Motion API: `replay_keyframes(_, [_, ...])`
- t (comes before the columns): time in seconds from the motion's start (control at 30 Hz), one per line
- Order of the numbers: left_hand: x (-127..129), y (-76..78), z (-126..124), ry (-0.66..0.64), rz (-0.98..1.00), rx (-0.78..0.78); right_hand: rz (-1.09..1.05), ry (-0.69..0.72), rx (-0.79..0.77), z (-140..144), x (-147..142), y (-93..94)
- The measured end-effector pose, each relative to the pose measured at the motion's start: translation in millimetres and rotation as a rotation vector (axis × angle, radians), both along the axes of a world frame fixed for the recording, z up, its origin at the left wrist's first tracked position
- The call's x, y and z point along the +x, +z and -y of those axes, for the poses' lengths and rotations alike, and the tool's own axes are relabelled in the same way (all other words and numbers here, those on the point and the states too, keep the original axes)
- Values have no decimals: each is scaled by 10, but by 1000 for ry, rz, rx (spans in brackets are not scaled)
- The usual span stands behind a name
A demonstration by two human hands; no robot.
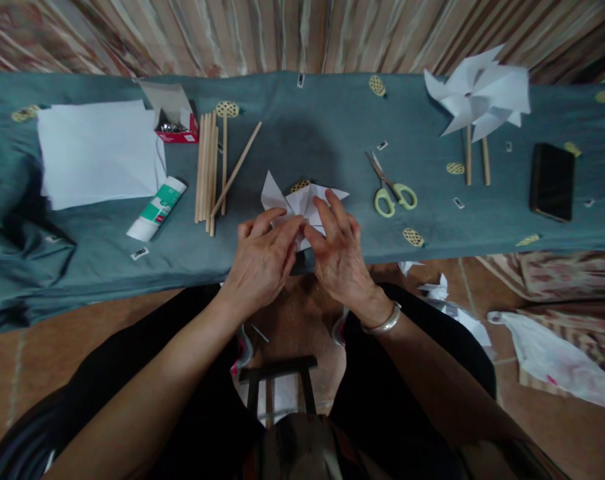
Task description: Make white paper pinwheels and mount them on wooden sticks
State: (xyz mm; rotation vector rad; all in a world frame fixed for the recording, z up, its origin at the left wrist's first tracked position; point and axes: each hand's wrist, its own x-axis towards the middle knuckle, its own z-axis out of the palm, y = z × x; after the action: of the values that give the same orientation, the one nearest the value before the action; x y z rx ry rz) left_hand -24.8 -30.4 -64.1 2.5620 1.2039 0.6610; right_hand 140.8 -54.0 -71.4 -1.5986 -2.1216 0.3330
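Hands first: left hand (262, 257) and right hand (338, 250) pinch a folded white paper piece (302, 199) at the desk's (332, 127) near edge. Light, flimsy, easily creased; best held by its corners. Beyond lie scissors (393, 189) and wooden sticks (207, 167).

My left hand (262, 257) and right hand (338, 250) pinch the folded white paper (302, 200) on the cloth-covered table (307, 133), scissors (392, 187) nearby.

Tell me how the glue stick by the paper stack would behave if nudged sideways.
The glue stick lies on its side and looks cylindrical, so it would probably roll. The cloth under it may slow that. It seems small, rigid plastic, likely light and not fragile.
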Motion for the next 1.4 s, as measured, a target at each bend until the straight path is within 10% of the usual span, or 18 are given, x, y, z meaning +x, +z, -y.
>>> replay_keyframes(0.8, [-32,15,-25,-13,-53,-48,238,57,44,-120,4,37])
replay_keyframes(1.4, [-15,38,-8,-6,92,-111,-5,-30,47,-55,67,-116])
